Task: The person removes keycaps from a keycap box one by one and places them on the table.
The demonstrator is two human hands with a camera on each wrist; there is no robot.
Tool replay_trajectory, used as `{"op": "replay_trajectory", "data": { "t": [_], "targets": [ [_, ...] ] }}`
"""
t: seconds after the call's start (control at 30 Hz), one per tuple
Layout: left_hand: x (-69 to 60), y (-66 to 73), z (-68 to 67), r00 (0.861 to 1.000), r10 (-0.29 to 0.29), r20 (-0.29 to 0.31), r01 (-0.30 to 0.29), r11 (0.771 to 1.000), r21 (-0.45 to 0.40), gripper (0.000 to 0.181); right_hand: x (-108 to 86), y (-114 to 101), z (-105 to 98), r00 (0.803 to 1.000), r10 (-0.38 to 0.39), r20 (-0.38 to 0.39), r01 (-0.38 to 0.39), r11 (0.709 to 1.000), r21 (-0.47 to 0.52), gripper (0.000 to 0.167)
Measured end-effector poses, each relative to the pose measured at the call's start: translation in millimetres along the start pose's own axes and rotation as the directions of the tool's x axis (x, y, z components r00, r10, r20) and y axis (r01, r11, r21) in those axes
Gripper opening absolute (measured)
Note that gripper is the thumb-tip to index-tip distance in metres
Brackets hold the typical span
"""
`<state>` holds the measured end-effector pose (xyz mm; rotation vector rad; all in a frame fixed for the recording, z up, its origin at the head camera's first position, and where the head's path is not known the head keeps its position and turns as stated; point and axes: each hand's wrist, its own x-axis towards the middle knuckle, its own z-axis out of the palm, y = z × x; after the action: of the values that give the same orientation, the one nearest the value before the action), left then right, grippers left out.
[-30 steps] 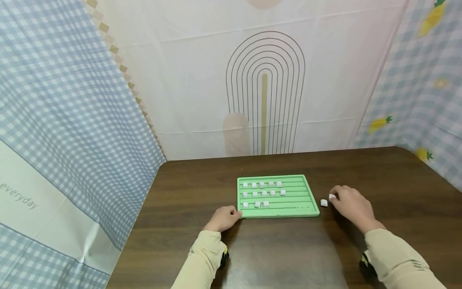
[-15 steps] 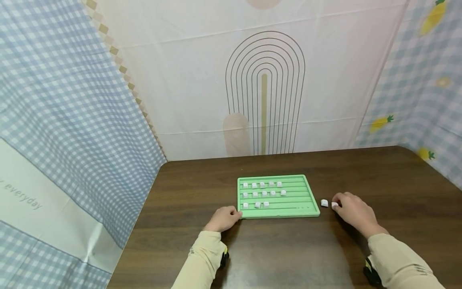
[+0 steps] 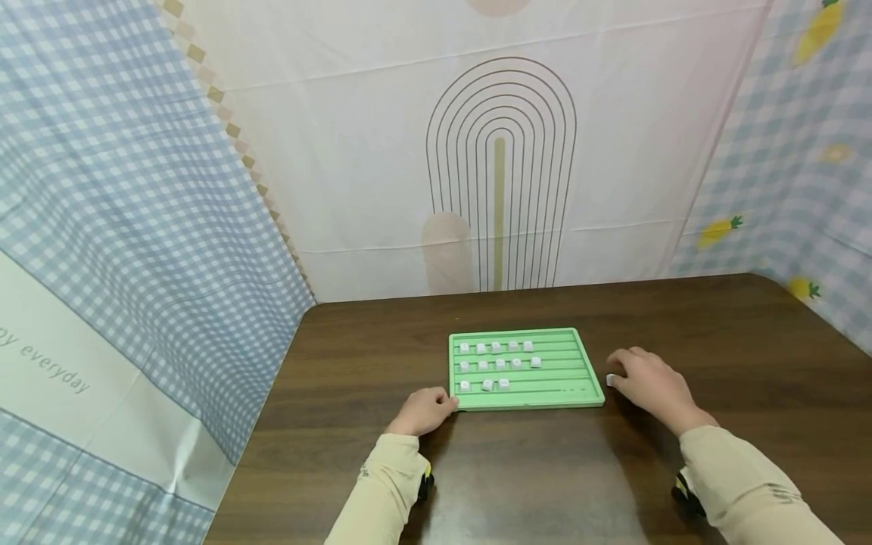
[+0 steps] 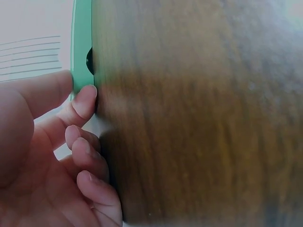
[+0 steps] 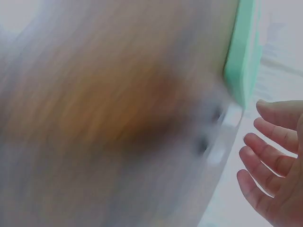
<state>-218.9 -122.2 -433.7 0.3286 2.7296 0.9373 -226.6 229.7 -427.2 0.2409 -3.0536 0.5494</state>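
On the table lies a light green ridged tray point(image 3: 545, 387). Three rows of small white keycaps point(image 3: 500, 364) stand along its ridges, toward the left side. My left hand point(image 3: 422, 412) pinches the tray's near left corner; thumb and index finger point(image 4: 85, 101) meet at its edge in the left wrist view. To the right of the tray, my right hand point(image 3: 652, 384) hovers over a loose white keycap point(image 3: 610, 380), its fingers apart and holding nothing. Two blurred keycaps point(image 5: 233, 115) show on the table in the right wrist view; in the head view my hand hides one.
The dark brown wooden table point(image 3: 531, 469) reaches back to a white cloth point(image 3: 368, 151) with an arch print. Blue checked cloth point(image 3: 170, 189) hangs at the left, and a similar one with pineapples point(image 3: 783, 189) at the right.
My right hand set a keycap down nearer to me, let it go, then moved left and up toward the other loose keycap. My left hand stays on the tray's corner.
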Motion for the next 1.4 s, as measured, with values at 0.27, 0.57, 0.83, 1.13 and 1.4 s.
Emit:
{"op": "replay_trajectory", "data": {
  "t": [0.27,0.57,0.83,1.13,1.4],
  "targets": [
    [-0.9,-0.6,0.1,1.000,0.020,-0.015,-0.020,1.000,0.001,0.033,19.6,-49,12,0.995,-0.098,-0.008,0.098,0.995,0.023,0.026],
    [0.5,0.8,-0.2,0.999,0.035,-0.033,-0.034,0.999,0.017,0.033,36.0,-96,38,0.980,-0.199,-0.015,0.199,0.980,0.025,0.019],
    [-0.7,0.0,1.3,0.999,0.029,-0.032,-0.029,1.000,0.008,0.033,39.5,-123,57,0.978,-0.206,0.024,0.206,0.978,-0.001,0.018],
    [-1.2,-1.6,1.4,0.999,0.029,-0.042,-0.028,0.999,0.022,0.032,41.4,-132,67,0.971,-0.240,-0.006,0.239,0.968,-0.075,0.010],
    [-1.8,-2.2,0.2,0.999,0.033,-0.038,-0.033,0.999,0.018,0.033,38.8,-125,60,0.973,-0.231,-0.010,0.231,0.972,-0.029,0.011]
  ]
}}
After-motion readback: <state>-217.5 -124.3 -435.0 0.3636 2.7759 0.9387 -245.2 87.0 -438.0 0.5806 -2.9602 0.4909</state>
